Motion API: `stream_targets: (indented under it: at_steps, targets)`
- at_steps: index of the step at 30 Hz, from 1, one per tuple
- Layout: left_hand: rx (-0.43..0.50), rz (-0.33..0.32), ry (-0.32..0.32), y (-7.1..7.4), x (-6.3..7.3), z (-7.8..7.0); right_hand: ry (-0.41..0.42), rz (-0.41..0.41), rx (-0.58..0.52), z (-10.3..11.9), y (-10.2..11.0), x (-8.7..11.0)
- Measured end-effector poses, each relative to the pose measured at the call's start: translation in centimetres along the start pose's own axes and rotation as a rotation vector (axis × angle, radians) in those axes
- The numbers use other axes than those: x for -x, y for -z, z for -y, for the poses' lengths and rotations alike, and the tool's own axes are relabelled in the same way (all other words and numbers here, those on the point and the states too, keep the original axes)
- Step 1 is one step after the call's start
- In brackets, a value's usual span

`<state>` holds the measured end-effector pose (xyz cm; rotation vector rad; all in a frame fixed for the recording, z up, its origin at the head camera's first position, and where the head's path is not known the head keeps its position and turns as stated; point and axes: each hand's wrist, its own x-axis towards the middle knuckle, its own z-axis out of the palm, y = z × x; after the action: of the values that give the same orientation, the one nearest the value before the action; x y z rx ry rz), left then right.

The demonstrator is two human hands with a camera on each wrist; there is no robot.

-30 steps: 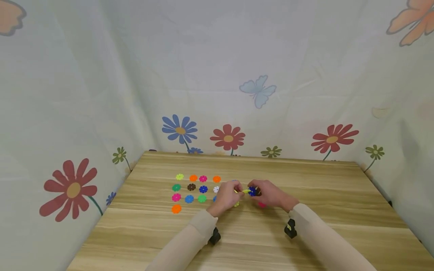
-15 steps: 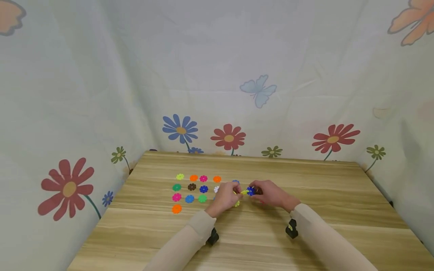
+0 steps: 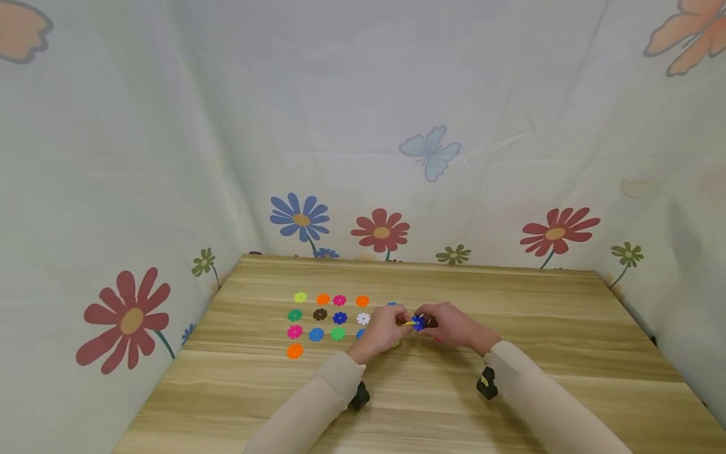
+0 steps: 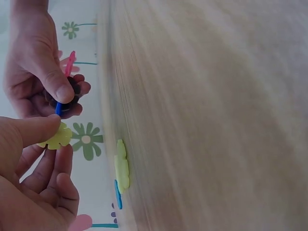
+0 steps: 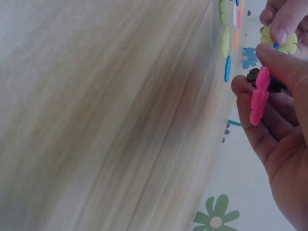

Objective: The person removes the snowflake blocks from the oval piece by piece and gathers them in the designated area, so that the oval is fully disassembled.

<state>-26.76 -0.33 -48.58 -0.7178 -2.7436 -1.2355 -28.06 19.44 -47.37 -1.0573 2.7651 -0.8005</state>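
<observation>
My left hand (image 3: 386, 326) pinches a yellow plastic snowflake disc (image 4: 58, 136) between thumb and fingers. My right hand (image 3: 454, 325) grips a small joined cluster: a blue snowflake disc (image 3: 418, 323), a dark brown or black one (image 5: 275, 85) and a pink one (image 5: 260, 96) standing out at an angle. In both wrist views, the blue disc's edge meets the yellow disc right by the left thumb; how deep any slot sits is hidden by fingers. Both hands are raised above the table, fingertips close together.
Loose snowflake discs lie in rows on the wooden table (image 3: 272, 403), left of the hands, among them orange (image 3: 295, 351), green (image 3: 338, 333), brown (image 3: 320, 314) and white (image 3: 363, 319) ones. Yellow (image 5: 225, 42) and blue (image 5: 227, 69) discs lie beneath the hands. A flower-printed curtain (image 3: 351, 113) surrounds the table.
The left hand has shifted slightly right, bringing the yellow disc closer to the blue one. More of the white disc shows beside it. Both hands keep their hold.
</observation>
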Motion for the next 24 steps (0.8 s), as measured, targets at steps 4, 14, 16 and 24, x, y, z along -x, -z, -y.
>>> stream_targets:
  at_steps: [4, 14, 16, 24]
  targets:
    - [0.013, -0.007, -0.017, -0.15, -0.05, 0.11, -0.012, -0.001, 0.001, 0.06, -0.02, -0.05]
    - [-0.005, -0.016, -0.027, -0.09, -0.13, -0.04, -0.027, 0.002, 0.008, 0.09, -0.02, -0.16]
    - [-0.014, -0.022, -0.030, -0.14, -0.17, -0.03, -0.023, 0.003, 0.004, 0.10, -0.07, -0.20]
    - [-0.015, -0.049, -0.019, -0.34, -0.20, -0.08, -0.037, 0.005, -0.015, 0.15, -0.12, -0.25]
